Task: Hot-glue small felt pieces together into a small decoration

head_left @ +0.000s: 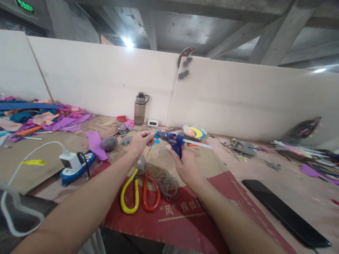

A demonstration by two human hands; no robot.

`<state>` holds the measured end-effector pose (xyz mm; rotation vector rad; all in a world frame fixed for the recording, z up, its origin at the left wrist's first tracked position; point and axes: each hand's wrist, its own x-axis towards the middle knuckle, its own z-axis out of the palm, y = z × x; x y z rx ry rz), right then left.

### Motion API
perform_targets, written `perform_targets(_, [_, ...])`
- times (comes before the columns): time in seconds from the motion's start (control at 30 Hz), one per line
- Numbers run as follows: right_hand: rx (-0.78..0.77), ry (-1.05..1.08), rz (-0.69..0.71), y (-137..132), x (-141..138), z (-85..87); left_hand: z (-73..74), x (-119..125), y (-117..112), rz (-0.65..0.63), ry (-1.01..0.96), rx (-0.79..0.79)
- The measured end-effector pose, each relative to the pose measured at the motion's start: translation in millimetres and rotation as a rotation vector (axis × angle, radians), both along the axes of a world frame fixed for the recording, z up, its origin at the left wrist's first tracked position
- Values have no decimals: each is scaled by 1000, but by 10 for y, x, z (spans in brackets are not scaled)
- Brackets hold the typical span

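My right hand (185,162) is wrapped round the handle of a blue hot glue gun (177,141), with a clear glue stick (198,143) poking out of its back end. The gun's nozzle points left, at the fingertips of my left hand (140,143). Those fingers pinch a small blue piece (157,134), too small to make out well; a thin cord seems to hang below it. Beneath my hands lie scissors with one yellow handle (123,195) and one red handle (158,197), beside a loose bundle of grey cord (169,185).
A water bottle (140,111) and a small white digital clock (153,123) stand by the white partition (106,77). On the left are a blue-white power strip (78,168), a grey yarn ball (109,143) and felt scraps (66,123). A black phone-like slab (284,211) lies at right.
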<state>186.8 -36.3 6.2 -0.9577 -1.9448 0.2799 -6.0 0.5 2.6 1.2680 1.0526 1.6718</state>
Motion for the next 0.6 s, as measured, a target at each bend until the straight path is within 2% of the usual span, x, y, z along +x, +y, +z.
perform_targets(0.6, [-26, 18, -13, -6, 12, 12, 27, 25, -33, -8, -7, -5])
